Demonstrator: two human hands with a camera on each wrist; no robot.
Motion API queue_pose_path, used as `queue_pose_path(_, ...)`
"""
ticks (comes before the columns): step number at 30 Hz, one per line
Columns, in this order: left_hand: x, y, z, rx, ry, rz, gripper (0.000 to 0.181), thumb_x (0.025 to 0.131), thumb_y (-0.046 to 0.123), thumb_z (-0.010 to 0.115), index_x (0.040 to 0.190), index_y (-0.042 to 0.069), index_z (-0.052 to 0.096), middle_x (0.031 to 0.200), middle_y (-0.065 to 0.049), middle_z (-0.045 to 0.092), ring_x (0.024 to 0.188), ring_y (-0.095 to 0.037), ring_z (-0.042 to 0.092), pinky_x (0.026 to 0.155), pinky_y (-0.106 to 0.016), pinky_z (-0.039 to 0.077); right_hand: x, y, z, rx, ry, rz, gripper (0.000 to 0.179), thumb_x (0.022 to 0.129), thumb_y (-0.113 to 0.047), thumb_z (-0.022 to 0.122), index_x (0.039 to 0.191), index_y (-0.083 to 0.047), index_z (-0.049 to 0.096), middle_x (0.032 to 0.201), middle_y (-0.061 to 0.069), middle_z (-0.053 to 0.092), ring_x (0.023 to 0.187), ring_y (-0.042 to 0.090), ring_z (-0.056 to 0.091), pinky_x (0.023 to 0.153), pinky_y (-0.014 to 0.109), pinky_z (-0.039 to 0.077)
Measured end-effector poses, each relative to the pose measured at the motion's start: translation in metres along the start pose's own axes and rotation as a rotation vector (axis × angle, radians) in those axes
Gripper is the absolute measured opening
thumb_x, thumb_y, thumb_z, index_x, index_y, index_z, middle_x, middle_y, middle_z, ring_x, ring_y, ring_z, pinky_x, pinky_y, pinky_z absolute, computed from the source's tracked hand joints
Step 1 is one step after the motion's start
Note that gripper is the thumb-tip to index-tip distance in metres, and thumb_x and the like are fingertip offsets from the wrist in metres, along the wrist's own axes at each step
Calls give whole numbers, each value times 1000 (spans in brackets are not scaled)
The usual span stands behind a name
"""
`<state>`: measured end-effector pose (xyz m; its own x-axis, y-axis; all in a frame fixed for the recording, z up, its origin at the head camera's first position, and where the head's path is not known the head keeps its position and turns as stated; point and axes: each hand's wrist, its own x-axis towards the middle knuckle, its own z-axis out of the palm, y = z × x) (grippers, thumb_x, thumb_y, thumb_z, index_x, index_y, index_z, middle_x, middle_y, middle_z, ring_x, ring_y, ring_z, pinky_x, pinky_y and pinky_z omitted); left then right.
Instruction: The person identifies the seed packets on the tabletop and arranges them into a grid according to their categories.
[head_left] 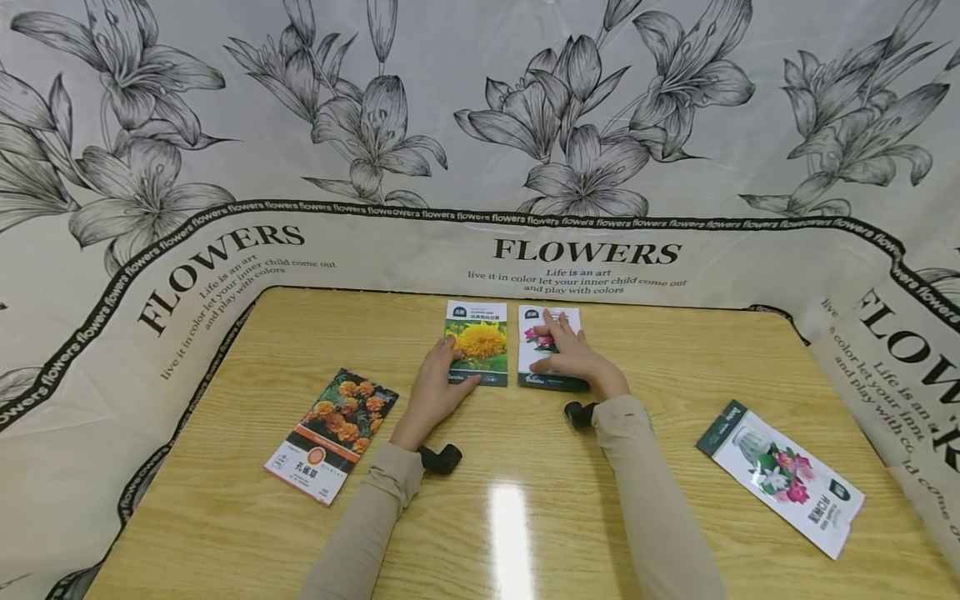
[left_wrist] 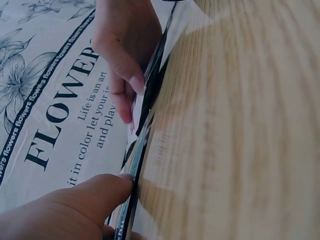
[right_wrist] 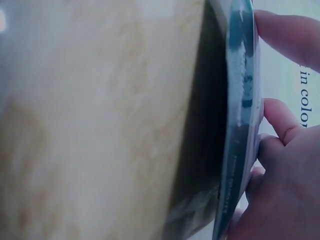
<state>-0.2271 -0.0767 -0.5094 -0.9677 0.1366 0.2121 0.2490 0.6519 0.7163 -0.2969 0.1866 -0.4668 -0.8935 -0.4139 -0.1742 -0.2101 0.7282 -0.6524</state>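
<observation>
Head: left hand (head_left: 437, 385) spread on oblong sunflower packet (head_left: 480, 343), right hand (head_left: 576, 357) spread on white packet (head_left: 536, 340), woodgrain table (head_left: 225, 533)

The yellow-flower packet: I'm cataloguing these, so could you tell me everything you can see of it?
The packet is a thin rectangle, paper or plastic by its look. Its white top bears a dark logo and lettering; the middle shows a large yellow bloom among green; a dark green band with pale print crosses the bottom. It lies face up on the table, close to the far edge, top pointing away. The left hand touches its left side and bottom edge. A narrow gap parts it from the next packet.
</observation>
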Motion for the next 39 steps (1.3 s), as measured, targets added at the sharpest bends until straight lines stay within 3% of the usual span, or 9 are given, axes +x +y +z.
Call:
queue_pose_path(6,0,0,0,8,-1,-6,51,91,30,74,127,-3,60,156,-17,35,148,-33,23,118,-52,26,-1,-4,0,-9,1,-5,78,82,-22,75,148,1,39,165,17,-2,149,35,-14,116,58,-14)
queue_pose_path(13,0,-1,3,30,5,-2,54,91,32,75,129,-2,60,156,-16,36,148,-31,24,118,-52,25,-2,-9,-2,-47,10,0,111,80,-23,79,157,5,3,154,18,37,149,40,-13,116,61,-12)
queue_pose_path(18,-1,-2,2,39,21,11,53,90,32,75,127,-3,61,155,-17,38,147,-32,25,118,-53,26,-1,-9,-2,-47,15,-16,114,79,-23,80,156,6,2,151,19,41,148,42,-13,115,63,-11)
queue_pose_path(20,0,-2,2,42,22,13,53,90,32,75,127,-3,61,155,-17,38,147,-32,26,117,-53,26,-2,-9,-3,-38,16,-20,112,80,-23,80,157,6,4,152,20,39,148,42,-12,115,63,-11)
queue_pose_path(27,-1,-1,2,44,24,17,54,91,32,75,128,-3,60,155,-17,38,147,-32,26,117,-53,26,-17,-8,-3,-79,46,-28,91,86,-31,76,154,2,25,162,27,2,147,50,-4,113,70,-3)
queue_pose_path(32,-1,-2,2,61,20,17,59,91,33,74,135,-2,56,155,-16,38,147,-32,26,118,-52,25,-26,-6,7,-116,64,-2,89,92,-38,69,157,-1,21,161,30,0,145,54,-4,110,75,3)
queue_pose_path(39,-1,-2,3,91,32,50,59,91,32,73,137,-1,56,153,-18,40,146,-35,29,117,-54,27,-29,-6,14,-103,109,10,87,91,-37,69,158,-6,23,162,28,-1,144,55,-6,110,75,2)
